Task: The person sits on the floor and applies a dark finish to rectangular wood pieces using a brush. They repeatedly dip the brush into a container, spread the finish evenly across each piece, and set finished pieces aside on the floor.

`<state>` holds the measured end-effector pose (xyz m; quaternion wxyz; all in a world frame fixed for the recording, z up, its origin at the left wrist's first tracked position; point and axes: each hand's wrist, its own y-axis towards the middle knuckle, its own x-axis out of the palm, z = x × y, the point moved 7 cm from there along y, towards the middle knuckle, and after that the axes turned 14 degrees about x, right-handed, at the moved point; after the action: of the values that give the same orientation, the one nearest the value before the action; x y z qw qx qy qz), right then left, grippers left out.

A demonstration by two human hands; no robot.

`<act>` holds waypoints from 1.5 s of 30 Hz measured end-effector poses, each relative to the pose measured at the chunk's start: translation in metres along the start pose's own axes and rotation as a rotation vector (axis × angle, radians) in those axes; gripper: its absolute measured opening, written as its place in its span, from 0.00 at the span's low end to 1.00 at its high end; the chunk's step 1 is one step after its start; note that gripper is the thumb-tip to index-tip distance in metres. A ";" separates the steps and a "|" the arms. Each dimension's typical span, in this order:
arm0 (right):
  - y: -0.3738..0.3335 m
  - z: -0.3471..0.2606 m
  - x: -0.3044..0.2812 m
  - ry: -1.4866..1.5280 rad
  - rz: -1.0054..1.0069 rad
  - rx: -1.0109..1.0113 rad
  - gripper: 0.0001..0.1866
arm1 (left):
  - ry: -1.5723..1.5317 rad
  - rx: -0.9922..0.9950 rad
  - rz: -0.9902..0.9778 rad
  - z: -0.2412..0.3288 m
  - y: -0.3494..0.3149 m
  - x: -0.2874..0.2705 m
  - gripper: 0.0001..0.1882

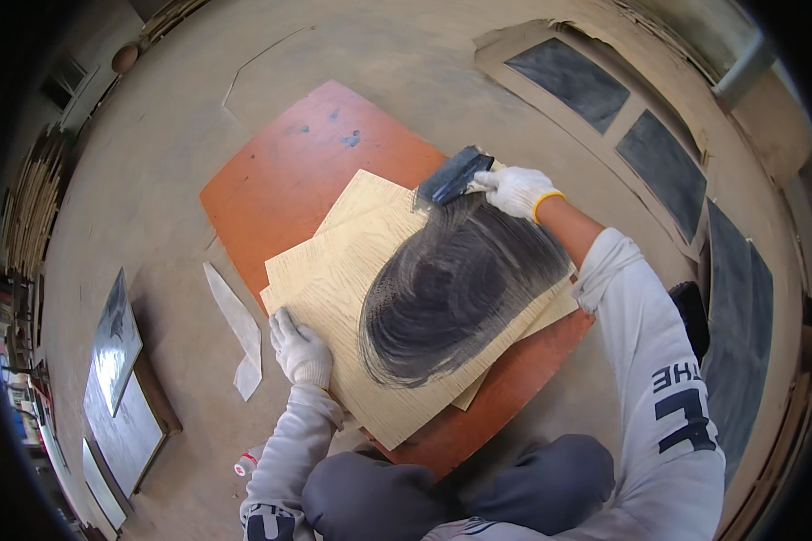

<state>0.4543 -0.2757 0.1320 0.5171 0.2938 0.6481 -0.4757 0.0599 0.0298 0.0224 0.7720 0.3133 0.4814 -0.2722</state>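
A stack of pale wood-grain boards lies askew under my hands. On the top board (325, 316), a broad patch of black coating (460, 288) shows curved, swirling streaks. My right hand (517, 192), in a white knit glove with a yellow cuff, is closed around a wide, black-smeared brush (456, 176) at the board's far edge. The brush's working edge is partly hidden in the dark smear. My left hand (299, 350), gloved too, rests on the board's near left edge with its fingers stretched out flat, beside bare wood.
Under the stack is a reddish-brown board (325, 126) with dark spots. Black panels (568, 83) lie on brown sheeting at right. Shiny grey panels (131, 433) lean at left, near a torn white strip (235, 325) and a bottle (246, 463). Wood strips (34, 212) stand stacked farther left.
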 end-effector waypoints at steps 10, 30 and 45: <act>-0.058 -0.095 0.042 0.123 -0.008 -0.098 0.23 | -0.017 -0.010 0.049 -0.005 -0.002 -0.001 0.34; -0.109 -0.181 0.047 -0.026 -0.018 0.005 0.21 | -0.282 -0.070 0.109 -0.033 -0.108 -0.063 0.20; -0.116 -0.109 0.045 0.012 0.003 0.056 0.14 | -1.268 -0.470 -1.063 0.007 -0.226 -0.025 0.22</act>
<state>0.2968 -0.2237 0.1272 0.5055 0.3120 0.6370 -0.4912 -0.1085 -0.1206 -0.0028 0.7100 -0.3332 0.0858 -0.6144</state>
